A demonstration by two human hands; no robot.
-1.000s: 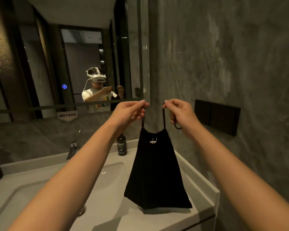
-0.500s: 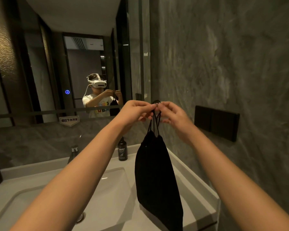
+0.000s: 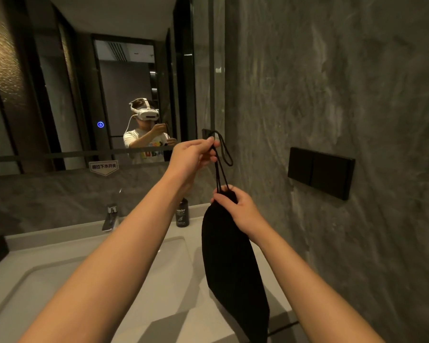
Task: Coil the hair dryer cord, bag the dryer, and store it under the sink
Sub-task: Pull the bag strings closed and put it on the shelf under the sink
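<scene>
You're cinching the bag shut right now, so here's how I'd handle it. Your left hand [image 3: 192, 157] is pinching the drawstring [image 3: 221, 167] up high, thumb and fingers closed on the cord with a loop flopping over to the right. Your right hand [image 3: 235, 206] is wrapped around the gathered neck of the black bag [image 3: 230, 263], fingers clamped on the fabric. The bag is hanging in the air over the right end of the white counter [image 3: 159, 313], just in front of the grey wall. I can't actually see the dryer, but the bag is hanging long and weighted, so I'm guessing it's inside.

Tips: be pulling the cord straight up while the lower hand is sliding the neck down, so the mouth is bunching evenly instead of snagging on one side. Both strands are running together, so keep tugging them as a pair. Watch the little dark bottle [image 3: 182, 212] by the sink [image 3: 72, 268] when you're swinging the bag down toward the cabinet, which isn't in view yet.
</scene>
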